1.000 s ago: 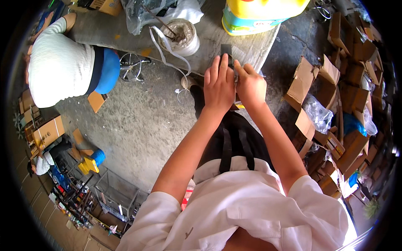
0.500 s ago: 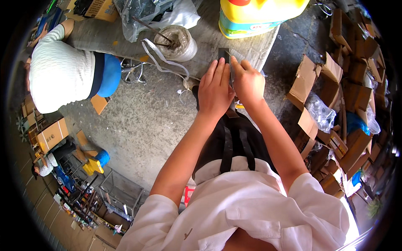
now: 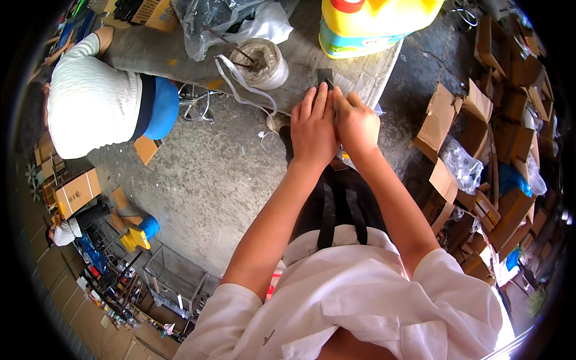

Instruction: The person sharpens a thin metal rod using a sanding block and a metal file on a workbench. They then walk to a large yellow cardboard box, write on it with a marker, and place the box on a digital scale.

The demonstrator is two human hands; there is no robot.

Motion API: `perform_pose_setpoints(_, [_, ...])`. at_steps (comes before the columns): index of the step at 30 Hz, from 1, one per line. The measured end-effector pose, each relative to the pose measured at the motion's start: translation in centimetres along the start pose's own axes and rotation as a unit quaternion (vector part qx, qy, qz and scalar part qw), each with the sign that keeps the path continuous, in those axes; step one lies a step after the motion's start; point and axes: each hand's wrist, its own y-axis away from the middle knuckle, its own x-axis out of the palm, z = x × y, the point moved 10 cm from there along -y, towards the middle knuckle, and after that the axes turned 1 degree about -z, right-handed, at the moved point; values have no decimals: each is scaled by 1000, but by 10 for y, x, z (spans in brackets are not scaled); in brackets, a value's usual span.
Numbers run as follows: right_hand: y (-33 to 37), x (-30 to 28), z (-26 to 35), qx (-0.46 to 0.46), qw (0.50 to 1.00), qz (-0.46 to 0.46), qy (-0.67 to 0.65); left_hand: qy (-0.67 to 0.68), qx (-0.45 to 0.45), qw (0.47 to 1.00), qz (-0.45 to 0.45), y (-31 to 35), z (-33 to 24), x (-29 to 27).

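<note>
My left hand (image 3: 313,129) lies with its fingers stretched out over a dark flat strip (image 3: 324,75) at the near edge of the worktable (image 3: 306,54). The strip's far end shows beyond the fingertips; the rest is under the hand. Right beside it, touching, my right hand (image 3: 357,123) is closed with the index finger pointing forward along the strip. A thin dark thing shows between the two hands, but I cannot make out what it is. To the left stands a whitish roll of string (image 3: 267,67) with a thin rod in it and a loose pale strap (image 3: 231,78).
A yellow jug (image 3: 375,27) with a red cap stands at the table's far right; clear plastic bags (image 3: 219,24) lie at the back. At left a person in white (image 3: 96,105) sits on a blue stool (image 3: 162,109). Cardboard boxes (image 3: 441,117) pile up on the right.
My right hand has drawn slightly back toward me along the strip, its index finger now lying alongside the left fingers. The whole view has shifted slightly.
</note>
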Motion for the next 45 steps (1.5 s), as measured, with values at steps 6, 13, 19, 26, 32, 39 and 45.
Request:
perform_pose_setpoints(6, [-16, -4, 1, -10, 1000, -8, -1, 22, -14, 1000, 11, -3, -2, -4])
perform_pose_setpoints(13, [-2, 3, 0, -2, 999, 43, 2, 27, -22, 999, 36, 0, 3, -1])
perform_pose_setpoints(19, [-5, 5, -9, 25, 999, 3, -40, 3, -7, 1000, 20, -1, 0, 5])
perform_pose_setpoints(26, [-15, 19, -18, 1, 998, 33, -45, 133, -142, 980, 52, -4, 11, -1])
perform_pose_setpoints(32, [3, 7, -3, -20, 1000, 18, -13, 24, -39, 999, 28, 5, 6, 16])
perform_pose_setpoints(39, [-6, 8, 3, -38, 999, -9, -2, 44, -10, 999, -2, 5, 3, -8])
perform_pose_setpoints(45, [-13, 15, -8, -33, 998, 52, 16, 26, 3, 999, 34, 3, 2, 15])
